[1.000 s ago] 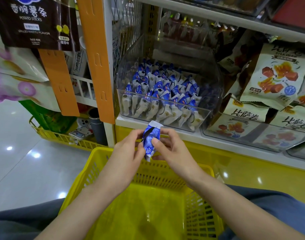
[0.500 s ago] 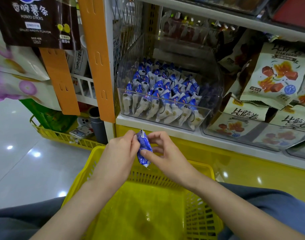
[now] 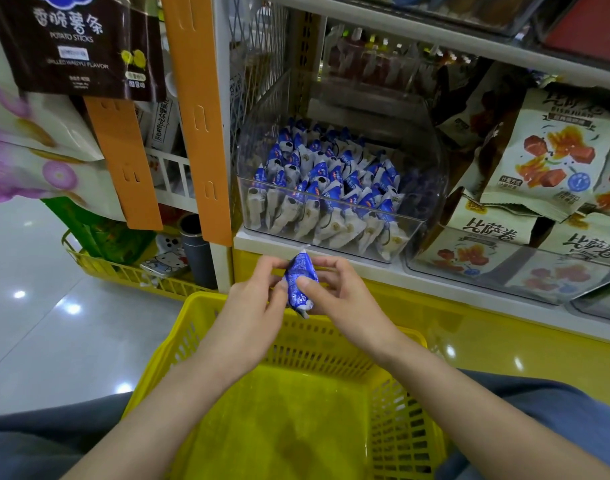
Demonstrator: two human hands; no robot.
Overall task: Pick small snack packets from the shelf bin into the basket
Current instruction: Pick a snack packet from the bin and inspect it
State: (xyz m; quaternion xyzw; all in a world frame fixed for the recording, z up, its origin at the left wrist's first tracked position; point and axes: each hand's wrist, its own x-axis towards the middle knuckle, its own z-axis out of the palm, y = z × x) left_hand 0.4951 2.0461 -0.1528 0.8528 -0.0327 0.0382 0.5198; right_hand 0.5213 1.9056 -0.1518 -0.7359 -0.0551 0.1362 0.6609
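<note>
A small blue and white snack packet (image 3: 297, 284) is held upright between both hands, just above the far rim of the yellow basket (image 3: 227, 341). My left hand (image 3: 253, 303) pinches its left side, and my right hand (image 3: 338, 296) presses a thumb on its front with fingers curled behind. On the shelf right above stands the clear plastic bin (image 3: 431, 188), packed with several rows of the same blue and white packets (image 3: 324, 188). The basket's bottom shows only yellow plastic.
Larger green-white snack bags (image 3: 549, 157) fill clear bins to the right. An orange shelf upright (image 3: 196, 116) and hanging potato stick bags (image 3: 71, 43) are at the left. A second yellow basket (image 3: 123, 271) sits on the glossy floor at the left.
The packet was turned in both hands and lowered slightly toward the basket rim. The hands stayed close together in front of the shelf edge.
</note>
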